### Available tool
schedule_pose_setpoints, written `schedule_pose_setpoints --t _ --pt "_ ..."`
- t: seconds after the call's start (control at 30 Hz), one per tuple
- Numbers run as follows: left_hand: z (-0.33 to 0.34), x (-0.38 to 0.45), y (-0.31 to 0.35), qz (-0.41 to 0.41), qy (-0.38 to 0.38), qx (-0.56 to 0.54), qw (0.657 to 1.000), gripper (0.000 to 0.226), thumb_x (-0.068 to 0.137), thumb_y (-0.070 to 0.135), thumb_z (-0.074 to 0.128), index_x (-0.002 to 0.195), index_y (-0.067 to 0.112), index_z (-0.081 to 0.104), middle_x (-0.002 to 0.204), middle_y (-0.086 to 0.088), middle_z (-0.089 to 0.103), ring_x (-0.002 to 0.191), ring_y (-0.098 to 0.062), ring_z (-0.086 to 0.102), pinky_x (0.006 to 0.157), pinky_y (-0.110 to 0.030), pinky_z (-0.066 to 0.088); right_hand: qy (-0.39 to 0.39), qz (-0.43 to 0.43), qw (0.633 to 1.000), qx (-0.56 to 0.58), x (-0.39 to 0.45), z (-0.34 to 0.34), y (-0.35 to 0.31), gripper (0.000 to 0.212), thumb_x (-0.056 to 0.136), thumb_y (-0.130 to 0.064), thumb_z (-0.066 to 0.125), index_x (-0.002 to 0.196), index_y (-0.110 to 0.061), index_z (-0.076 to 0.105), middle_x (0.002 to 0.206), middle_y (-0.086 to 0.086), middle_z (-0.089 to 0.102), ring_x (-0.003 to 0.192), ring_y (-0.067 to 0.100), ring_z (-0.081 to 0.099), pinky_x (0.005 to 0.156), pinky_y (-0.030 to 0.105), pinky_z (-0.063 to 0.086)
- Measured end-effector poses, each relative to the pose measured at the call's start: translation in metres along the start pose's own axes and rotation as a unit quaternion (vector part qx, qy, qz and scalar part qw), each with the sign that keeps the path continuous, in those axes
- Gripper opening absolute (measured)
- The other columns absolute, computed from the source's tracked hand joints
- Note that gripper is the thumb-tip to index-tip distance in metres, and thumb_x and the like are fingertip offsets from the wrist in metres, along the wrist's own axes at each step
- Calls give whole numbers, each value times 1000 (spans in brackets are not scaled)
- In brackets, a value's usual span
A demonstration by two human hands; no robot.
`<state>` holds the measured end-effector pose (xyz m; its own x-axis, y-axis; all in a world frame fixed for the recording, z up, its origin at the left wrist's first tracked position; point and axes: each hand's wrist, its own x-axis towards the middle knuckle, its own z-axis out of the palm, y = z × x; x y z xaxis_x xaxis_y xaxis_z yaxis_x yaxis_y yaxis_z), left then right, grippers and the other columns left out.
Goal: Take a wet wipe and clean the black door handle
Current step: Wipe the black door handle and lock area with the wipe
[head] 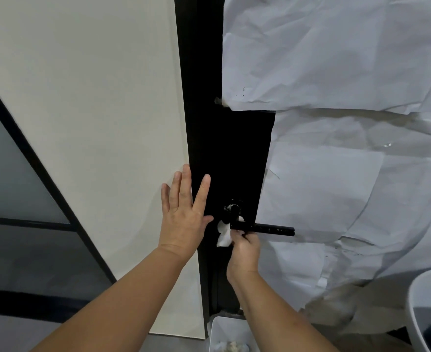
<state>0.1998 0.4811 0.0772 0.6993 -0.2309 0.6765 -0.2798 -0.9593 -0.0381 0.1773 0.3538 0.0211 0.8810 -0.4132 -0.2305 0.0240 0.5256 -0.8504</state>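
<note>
The black door handle (267, 229) juts out to the right from a round base on the black door frame (224, 153). A crumpled white wet wipe (223, 235) is wrapped around the handle's neck, close to the base. My right hand (243, 247) comes up from below and grips the wipe against the underside of the handle. My left hand (184, 212) lies flat with fingers spread, pressing where the cream wall panel meets the black frame, just left of the handle.
White paper sheets (336, 72) cover the door to the right. A cream wall panel (95, 110) is on the left. A small white bin (231, 336) with crumpled wipes stands on the floor below. A white curved chair edge (423, 301) is at the lower right.
</note>
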Motion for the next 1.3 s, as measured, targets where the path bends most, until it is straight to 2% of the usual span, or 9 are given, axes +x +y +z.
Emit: schedule_pose_setpoints --t 0.07,0.37,0.5,0.63,0.7,0.8,0.93,1.1,1.3 --pt "0 0 0 -2 -2 1 1000 120 72 39 82 156 21 -2 159 -21 -14 149 -39 -5 116 -63 16 45 -25 999 -3 -1 -4 3 19 88 1 60 102 -12 64 104 8 70 106 21 64 100 35 45" --pt "0 0 0 -2 -7 5 1000 117 73 39 82 155 20 1 159 -17 -23 148 -38 -9 117 -62 14 34 -79 990 109 -5 17 -4 31 84 3 67 111 -12 67 121 1 66 109 5 62 92 21 47" --pt "2 0 0 0 -3 7 1000 118 72 38 82 156 20 0 159 -21 -13 148 -39 -5 116 -62 15 43 -71 992 93 -3 20 -7 27 83 0 69 105 -14 70 113 0 70 105 7 65 97 27 47" --pt "1 -1 -1 1 -3 2 1000 117 71 41 82 155 21 2 159 -22 -9 148 -39 -2 115 -63 17 34 -38 999 -10 -4 17 3 18 85 -2 66 98 -13 73 100 7 73 100 19 67 100 41 48" --pt "0 -1 -2 -1 -6 5 1000 120 71 41 82 156 22 -1 160 -20 -14 148 -40 -2 116 -63 17 50 -42 998 6 -6 13 3 25 86 1 63 99 -18 73 102 1 74 103 14 66 100 34 47" --pt "0 -1 -1 1 -9 6 1000 120 73 40 81 155 22 -4 159 -17 -24 149 -38 -7 117 -61 14 60 -50 993 86 -3 8 -10 23 85 -2 67 104 -14 72 109 -3 72 104 8 65 92 23 47" --pt "1 -1 1 -5 -4 5 1000 121 73 39 81 155 22 -6 159 -20 -17 148 -37 -10 117 -62 14 36 -39 991 122 -2 15 -16 20 85 -4 69 104 -11 71 94 -10 75 90 0 68 70 13 51" --pt "-1 0 2 -10 -16 10 1000 120 73 39 81 155 22 -5 159 -23 -11 148 -39 -8 117 -62 14 -4 -12 1000 -9 3 4 -13 17 87 -13 68 99 -23 74 101 -2 74 103 14 65 93 30 47" --pt "-3 -1 4 -16 -21 11 1000 116 74 38 81 155 20 0 159 -24 -8 148 -41 -4 116 -62 16 19 -32 998 57 1 -3 -19 17 84 -10 71 100 -17 73 111 -4 71 107 7 63 89 21 43"
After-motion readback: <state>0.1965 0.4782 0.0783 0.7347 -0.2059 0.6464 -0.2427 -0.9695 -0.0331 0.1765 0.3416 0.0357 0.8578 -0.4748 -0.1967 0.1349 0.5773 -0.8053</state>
